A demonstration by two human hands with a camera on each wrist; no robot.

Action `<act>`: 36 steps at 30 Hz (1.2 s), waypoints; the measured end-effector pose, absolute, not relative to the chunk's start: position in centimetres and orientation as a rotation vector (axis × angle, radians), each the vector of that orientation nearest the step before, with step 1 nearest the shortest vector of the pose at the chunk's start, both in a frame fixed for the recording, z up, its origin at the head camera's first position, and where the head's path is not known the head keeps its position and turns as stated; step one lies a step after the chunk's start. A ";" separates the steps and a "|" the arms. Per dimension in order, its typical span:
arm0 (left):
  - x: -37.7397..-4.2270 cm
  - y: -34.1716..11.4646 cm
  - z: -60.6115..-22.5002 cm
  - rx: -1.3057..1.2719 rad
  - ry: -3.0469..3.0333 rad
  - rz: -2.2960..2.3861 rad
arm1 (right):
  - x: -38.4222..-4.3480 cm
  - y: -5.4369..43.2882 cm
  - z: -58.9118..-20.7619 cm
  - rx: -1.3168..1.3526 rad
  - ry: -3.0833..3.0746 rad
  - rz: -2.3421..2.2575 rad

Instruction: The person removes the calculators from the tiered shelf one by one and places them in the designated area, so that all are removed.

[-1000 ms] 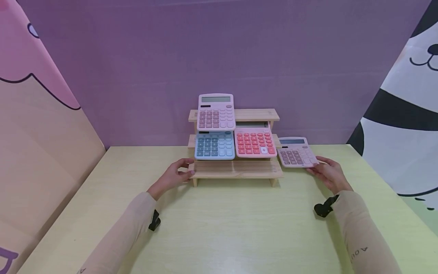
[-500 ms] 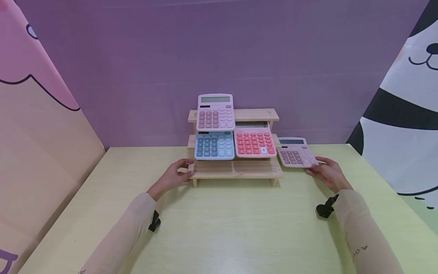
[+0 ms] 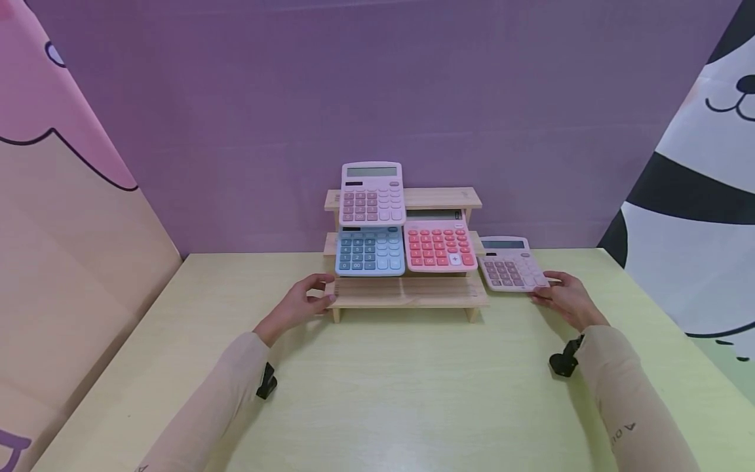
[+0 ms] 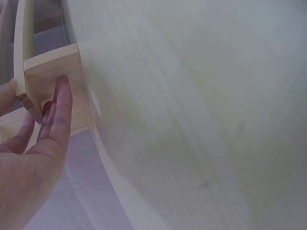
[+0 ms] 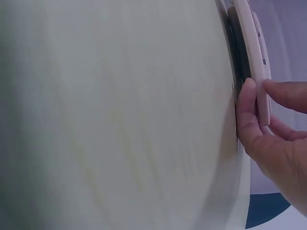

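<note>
My left hand (image 3: 297, 307) holds the left end of a three-tier wooden step shelf (image 3: 407, 299) at its lowest board. In the left wrist view the thumb lies on the board's edge, and fingers (image 4: 61, 117) reach beneath to the support leg. To the right of the shelf, my right hand (image 3: 567, 301) pinches the near right corner of a pale pink calculator (image 3: 512, 267). The right wrist view has the thumb on top of this calculator (image 5: 258, 62) and a finger under it, close over the table.
Another pale pink calculator (image 3: 371, 196) leans on the top tier at left. Below it, a blue calculator (image 3: 370, 252) and a pink one with red keys (image 3: 440, 249) stand side by side on the middle tier. A purple backdrop (image 3: 377, 92) closes off the table's (image 3: 401, 387) far edge.
The right hand and the near edge of its calculator have shifted slightly toward me and down. The left hand stays on the shelf, and the calculators on the tiers are unmoved.
</note>
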State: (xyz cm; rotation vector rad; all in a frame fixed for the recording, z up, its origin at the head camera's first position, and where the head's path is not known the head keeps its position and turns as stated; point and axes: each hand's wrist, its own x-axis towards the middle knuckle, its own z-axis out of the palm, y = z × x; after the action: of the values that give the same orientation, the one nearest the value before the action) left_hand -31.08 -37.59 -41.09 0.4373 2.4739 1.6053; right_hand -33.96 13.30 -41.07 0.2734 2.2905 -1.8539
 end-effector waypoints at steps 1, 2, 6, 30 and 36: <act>-31.1 -37.6 -41.1 0.438 2.473 1.607 | -34.0 13.3 -41.1 0.270 2.305 -1.839; -31.1 -37.6 -41.1 0.440 2.473 1.609 | -34.0 13.2 -41.1 0.264 2.316 -1.828; -31.0 -37.7 -41.1 0.451 2.467 1.621 | -34.0 13.2 -41.0 0.231 2.365 -1.764; -31.0 -37.5 -40.9 0.360 2.483 1.595 | -34.8 14.3 -41.4 0.075 2.687 -1.300; -30.9 -37.4 -40.9 0.352 2.482 1.595 | -35.0 14.5 -41.6 0.074 2.694 -1.285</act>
State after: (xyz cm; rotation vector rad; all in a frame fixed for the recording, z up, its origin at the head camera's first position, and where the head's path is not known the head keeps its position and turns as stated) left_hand -30.93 -37.40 -40.89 0.3517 2.4822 1.5951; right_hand -34.99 14.51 -41.63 0.0737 2.6936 -1.2852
